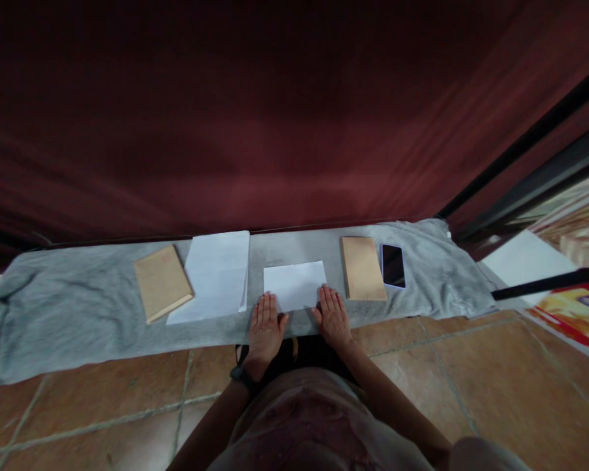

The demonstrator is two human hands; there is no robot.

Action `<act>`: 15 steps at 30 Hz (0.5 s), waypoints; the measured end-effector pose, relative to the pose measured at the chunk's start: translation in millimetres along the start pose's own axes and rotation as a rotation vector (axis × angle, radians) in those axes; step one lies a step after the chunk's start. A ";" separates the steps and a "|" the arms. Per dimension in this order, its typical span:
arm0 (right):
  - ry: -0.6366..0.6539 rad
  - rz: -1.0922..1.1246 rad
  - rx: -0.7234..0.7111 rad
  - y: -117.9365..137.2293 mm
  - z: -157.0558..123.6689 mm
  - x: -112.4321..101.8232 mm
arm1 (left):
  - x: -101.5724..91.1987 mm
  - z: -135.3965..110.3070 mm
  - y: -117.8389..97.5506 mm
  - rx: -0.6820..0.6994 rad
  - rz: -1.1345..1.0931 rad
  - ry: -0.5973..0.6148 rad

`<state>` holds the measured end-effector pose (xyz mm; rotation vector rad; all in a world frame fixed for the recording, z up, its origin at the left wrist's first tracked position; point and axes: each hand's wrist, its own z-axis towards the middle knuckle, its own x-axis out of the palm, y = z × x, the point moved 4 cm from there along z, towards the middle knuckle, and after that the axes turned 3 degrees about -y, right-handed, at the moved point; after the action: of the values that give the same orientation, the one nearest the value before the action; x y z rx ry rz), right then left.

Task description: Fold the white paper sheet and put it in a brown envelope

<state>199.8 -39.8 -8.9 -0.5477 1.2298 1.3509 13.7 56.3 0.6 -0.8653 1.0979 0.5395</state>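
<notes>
A white sheet of paper, wider than it is deep, lies flat on the grey cloth right in front of me. My left hand rests palm down at its lower left corner, fingers stretched out. At the lower right corner my right hand lies flat too, its fingertips at the paper's edge. Whether the sheet is folded I cannot tell. Left of it are larger white sheets, slightly fanned. A brown-covered book sits tilted against their left side. Another brown book lies right of my right hand.
A phone with a dark screen lies beside the right book. Grey cloth covers the narrow table, wrinkled at both ends. A dark red surface rises behind it. Dark bars and a colourful printed sheet are at far right.
</notes>
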 end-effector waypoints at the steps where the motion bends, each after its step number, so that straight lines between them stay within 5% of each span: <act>1: -0.001 -0.006 0.009 -1.5 -0.6 0.1 | -0.9 -0.9 1.1 -0.006 -0.003 -0.003; 15: -0.047 0.014 0.065 -5.0 3.1 -9.0 | -6.6 -3.2 1.0 -0.053 -0.017 -0.062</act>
<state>207.4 -42.1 -1.6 -0.4592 1.2369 1.3238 8.6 54.5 5.8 -0.8975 1.0232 0.5797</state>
